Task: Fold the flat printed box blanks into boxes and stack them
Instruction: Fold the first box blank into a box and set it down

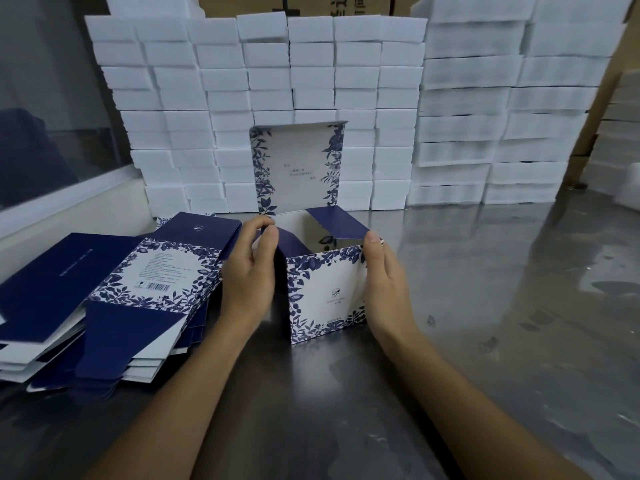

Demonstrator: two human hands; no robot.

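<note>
A blue-and-white floral printed box (325, 292) stands upright on the steel table, its top open. Its lid panel (298, 168) stands up at the back and two navy side flaps lean inward. My left hand (247, 271) pinches the left navy flap at the box's top left corner. My right hand (384, 282) holds the box's right side, thumb on the top right corner by the right flap (337, 225). A pile of flat printed blanks (104, 299) lies to the left of the box, beside my left hand.
A wall of stacked white foam blocks (263, 81) fills the back of the table, with larger white stacks (502, 109) at the right. Brown cartons (294, 5) stand behind. The steel table (502, 306) is bare at the right. A glass partition (52, 98) runs along the left.
</note>
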